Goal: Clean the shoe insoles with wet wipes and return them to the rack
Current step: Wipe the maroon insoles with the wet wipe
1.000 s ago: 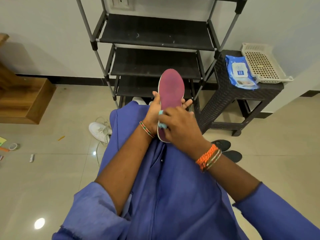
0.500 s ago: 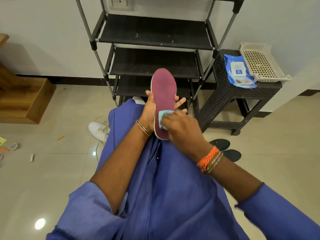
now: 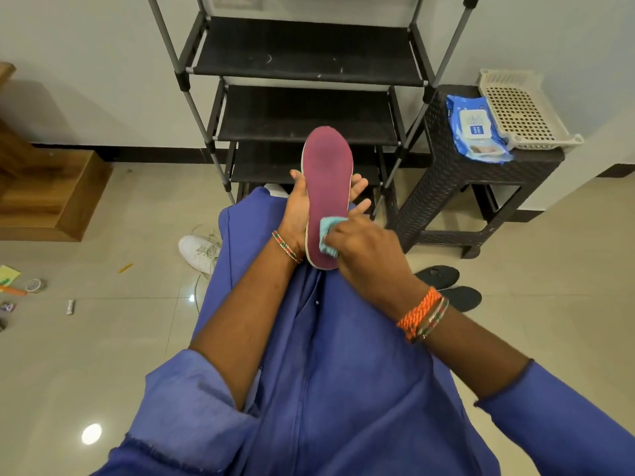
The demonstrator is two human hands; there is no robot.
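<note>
Gripping insole (image 3: 326, 187) edges, left hand (image 3: 298, 214) underneath.

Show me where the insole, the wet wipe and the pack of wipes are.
insole (image 3: 326, 173): head view, on its maroon upper half.
wet wipe (image 3: 327, 228): head view, on the pale blue fold above the fingers.
pack of wipes (image 3: 476, 130): head view, on its white label flap.

1. The blue wet wipes pack (image 3: 476, 132), at about two o'clock on the dark stool (image 3: 446, 173), carries a white flap label with a small blue printed block; its lettering is too small to read.
2. No other writing shows.
</note>
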